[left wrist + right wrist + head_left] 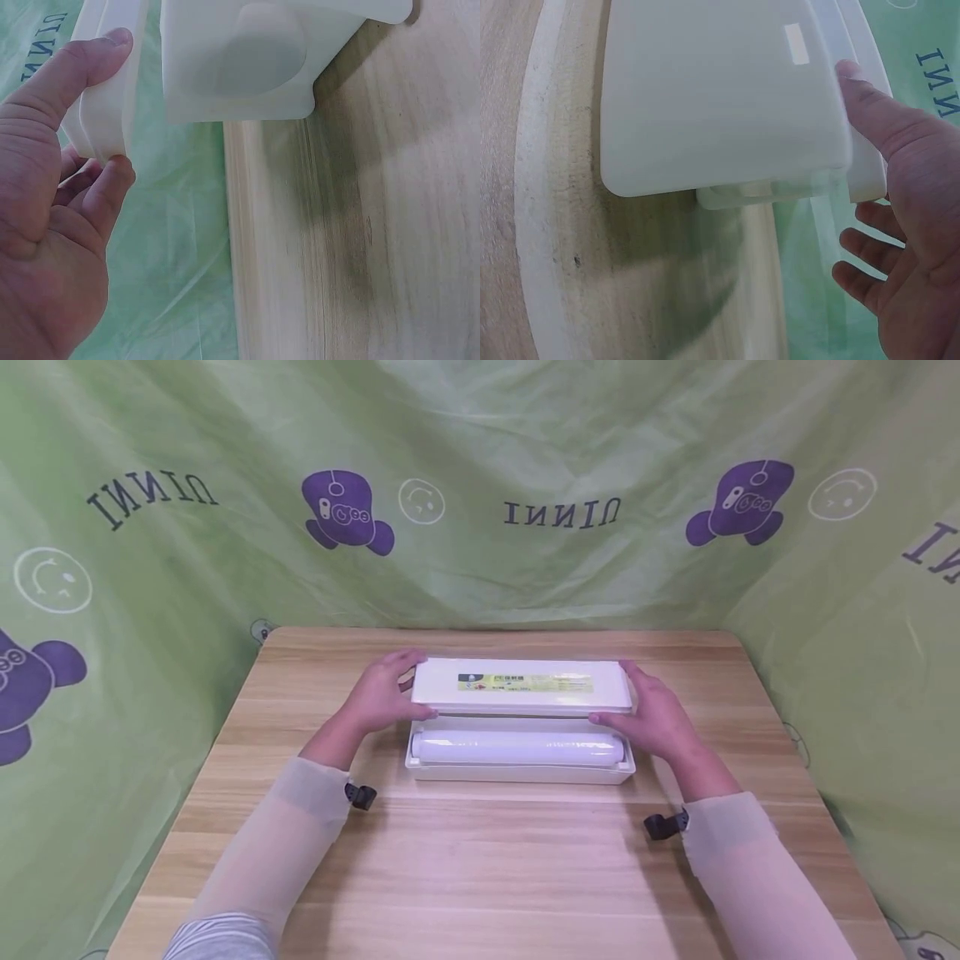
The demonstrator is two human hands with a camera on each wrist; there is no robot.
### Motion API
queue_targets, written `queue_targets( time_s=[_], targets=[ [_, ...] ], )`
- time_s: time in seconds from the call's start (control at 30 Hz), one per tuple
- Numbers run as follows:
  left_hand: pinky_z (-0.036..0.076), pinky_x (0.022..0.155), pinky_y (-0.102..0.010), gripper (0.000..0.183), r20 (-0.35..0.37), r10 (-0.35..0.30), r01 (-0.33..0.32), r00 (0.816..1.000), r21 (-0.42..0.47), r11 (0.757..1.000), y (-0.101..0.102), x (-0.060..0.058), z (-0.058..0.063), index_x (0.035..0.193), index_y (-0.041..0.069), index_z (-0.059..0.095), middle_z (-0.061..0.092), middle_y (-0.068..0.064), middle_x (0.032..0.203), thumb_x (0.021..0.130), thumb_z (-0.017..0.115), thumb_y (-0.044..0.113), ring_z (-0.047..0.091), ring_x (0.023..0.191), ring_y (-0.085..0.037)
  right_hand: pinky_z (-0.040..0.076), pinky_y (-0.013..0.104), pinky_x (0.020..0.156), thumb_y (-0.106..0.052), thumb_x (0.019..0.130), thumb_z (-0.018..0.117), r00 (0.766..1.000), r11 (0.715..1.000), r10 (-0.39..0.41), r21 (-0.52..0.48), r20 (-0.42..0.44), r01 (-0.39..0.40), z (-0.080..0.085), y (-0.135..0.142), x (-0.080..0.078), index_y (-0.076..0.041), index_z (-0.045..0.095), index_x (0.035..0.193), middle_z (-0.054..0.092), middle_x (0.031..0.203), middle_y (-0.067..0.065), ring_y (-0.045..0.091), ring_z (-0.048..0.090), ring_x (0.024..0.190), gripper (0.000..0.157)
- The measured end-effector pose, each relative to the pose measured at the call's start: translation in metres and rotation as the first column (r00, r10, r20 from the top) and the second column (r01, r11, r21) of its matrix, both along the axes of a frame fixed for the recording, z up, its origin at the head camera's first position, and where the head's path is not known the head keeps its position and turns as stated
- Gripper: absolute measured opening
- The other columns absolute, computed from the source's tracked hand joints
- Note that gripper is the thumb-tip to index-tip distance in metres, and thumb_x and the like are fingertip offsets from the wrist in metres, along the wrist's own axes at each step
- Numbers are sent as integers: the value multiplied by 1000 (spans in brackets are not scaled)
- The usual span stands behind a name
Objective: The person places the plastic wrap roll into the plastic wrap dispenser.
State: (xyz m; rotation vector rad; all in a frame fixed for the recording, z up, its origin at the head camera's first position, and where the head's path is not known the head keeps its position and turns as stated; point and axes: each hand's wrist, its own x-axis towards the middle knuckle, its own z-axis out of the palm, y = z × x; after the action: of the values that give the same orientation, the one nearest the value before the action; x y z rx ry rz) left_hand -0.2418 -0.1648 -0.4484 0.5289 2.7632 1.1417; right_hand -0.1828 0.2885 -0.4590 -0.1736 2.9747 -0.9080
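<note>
A white lid [525,700] with a yellow-green printed label is raised over the back part of a white cling film box [521,773]. In the box lies a roll of cling film [517,748], its front portion visible. My left hand [378,697] grips the lid's left end, thumb on the near edge and fingers round the far side. At the opposite end my right hand [660,714] holds the lid between thumb and fingers. Seen from the left wrist, the lid [105,112] is apart from the box [225,90]. The right wrist view shows the box's end wall [720,97] beside my thumb.
The box stands on a wood-grain table [517,860], towards its back edge. Green curtains [480,577] with purple figures and smiley faces surround the table at the back and sides. A small black camera mount [362,796] sits at my left wrist, another [663,826] at my right.
</note>
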Motion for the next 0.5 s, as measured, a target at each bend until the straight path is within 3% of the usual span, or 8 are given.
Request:
queue_targets(
  time_s=[0.27,0.5],
  targets=[
    [54,105,-37,106,80,-12,4,997,93,996,-5,6,-5,154,5,47,35,-18,163,65,100,27,57,134,-37,30,70,117,-73,77,78,1000,1000,12,29,-1,-12,7,0,7,-5,21,165,38,157,34,55,35,143,125],
    [54,105,-37,104,79,-21,11,997,120,993,-7,9,-8,153,1,48,37,-19,161,65,99,26,58,132,-37,30,70,117,-76,77,75,1000,998,19,63,-1,-19,9,0,13,-4,23,164,38,156,35,55,35,142,124]
  ],
)
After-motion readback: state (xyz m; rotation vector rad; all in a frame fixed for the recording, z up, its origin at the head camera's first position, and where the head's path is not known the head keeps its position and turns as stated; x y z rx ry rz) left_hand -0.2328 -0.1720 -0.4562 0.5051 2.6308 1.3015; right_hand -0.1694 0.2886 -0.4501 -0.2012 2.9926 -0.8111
